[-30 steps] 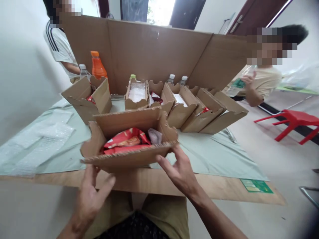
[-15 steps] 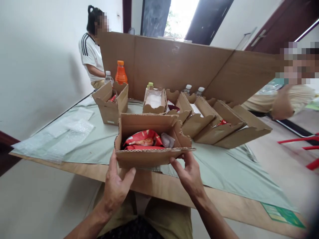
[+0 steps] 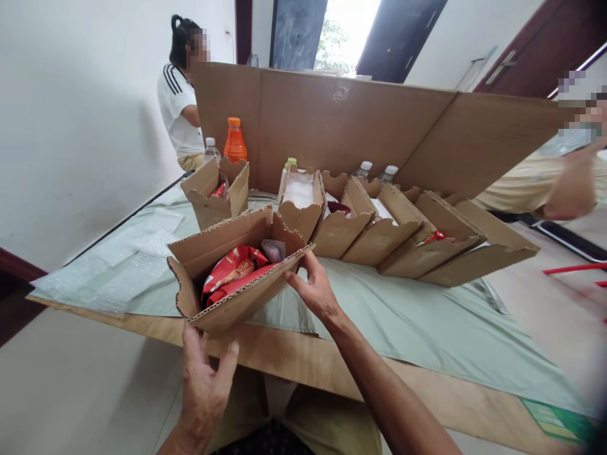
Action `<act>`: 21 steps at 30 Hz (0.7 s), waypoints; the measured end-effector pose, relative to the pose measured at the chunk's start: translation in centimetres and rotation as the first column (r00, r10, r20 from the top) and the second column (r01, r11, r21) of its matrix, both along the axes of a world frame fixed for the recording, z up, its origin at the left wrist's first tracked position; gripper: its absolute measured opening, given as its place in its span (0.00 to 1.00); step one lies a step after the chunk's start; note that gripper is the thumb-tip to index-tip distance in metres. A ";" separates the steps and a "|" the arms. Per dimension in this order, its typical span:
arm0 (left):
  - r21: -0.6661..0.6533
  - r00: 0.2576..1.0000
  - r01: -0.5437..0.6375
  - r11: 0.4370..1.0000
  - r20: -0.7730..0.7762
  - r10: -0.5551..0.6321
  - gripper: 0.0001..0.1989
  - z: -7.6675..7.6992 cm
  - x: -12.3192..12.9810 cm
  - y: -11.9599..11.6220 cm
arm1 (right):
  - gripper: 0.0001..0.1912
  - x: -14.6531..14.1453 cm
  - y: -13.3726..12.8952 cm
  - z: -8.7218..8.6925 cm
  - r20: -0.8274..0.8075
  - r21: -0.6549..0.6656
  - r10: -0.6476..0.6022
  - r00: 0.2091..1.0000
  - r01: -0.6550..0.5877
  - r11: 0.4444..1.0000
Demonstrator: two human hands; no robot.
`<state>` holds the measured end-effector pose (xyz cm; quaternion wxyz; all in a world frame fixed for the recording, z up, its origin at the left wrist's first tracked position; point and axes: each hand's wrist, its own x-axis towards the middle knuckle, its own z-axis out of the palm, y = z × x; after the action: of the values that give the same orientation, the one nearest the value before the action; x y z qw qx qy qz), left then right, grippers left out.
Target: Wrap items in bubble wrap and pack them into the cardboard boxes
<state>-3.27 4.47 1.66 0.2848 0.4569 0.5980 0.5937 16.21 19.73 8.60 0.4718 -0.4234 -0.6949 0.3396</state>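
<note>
An open-topped cardboard box (image 3: 256,309) is tilted and turned at an angle over the table's front edge. Inside it lie a red snack bag (image 3: 237,268) and a small greyish wrapped item (image 3: 274,251) whose kind I cannot make out. My right hand (image 3: 315,287) grips the box's right end, thumb on the near side and fingers behind. Under the near left corner, my left hand (image 3: 206,379) supports the box with its fingers partly hidden and its thumb standing away from the cardboard.
Several cardboard boxes (image 3: 353,237) lean in a row on the green cloth (image 3: 379,303). Another box (image 3: 215,196) stands behind mine. Bubble wrap (image 3: 128,259) lies left. Behind are an orange bottle (image 3: 234,142), clear bottles and a tall cardboard panel (image 3: 355,120). Two people sit beyond.
The box has moved left and turned, its right end swinging away from me. Both hands have gone along with it, the right one reaching further forward and left.
</note>
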 end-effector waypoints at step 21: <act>0.127 0.959 0.257 0.958 0.086 -0.269 0.33 -1.9 0.0 4.3 | 0.27 2.8 -5.1 -5.2 0.135 -0.107 0.118 0.984 -0.104 0.989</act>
<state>-3.30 8.75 -0.19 0.3650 0.5170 0.4813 0.6065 19.04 14.61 3.36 0.3803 -0.4299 -0.7311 0.3689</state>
